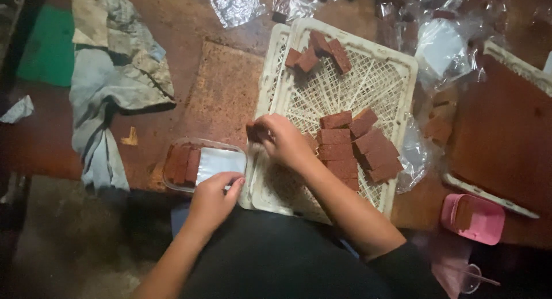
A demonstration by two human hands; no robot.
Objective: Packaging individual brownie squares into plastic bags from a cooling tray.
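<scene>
My left hand [214, 194] grips the near edge of a clear plastic tray [221, 161] that rests on the brown table. A few brown rectangular bars [181, 164] lie in the tray's left half. My right hand [280, 139] hovers over the left rim of a white lattice crate [397, 75], its fingers pinched on a small brown bar [253, 131]. Several more brown bars [359, 146] lie stacked in the crate beside that hand, and three more brown bars [317, 53] sit at its far end.
A crumpled grey cloth [109, 75] lies to the left beside a green mat [49, 46]. Clear plastic wrappers [443, 46] are scattered at the back right. A large brown slab in a tray [506, 126] sits at right, with a pink container [472, 217] near it.
</scene>
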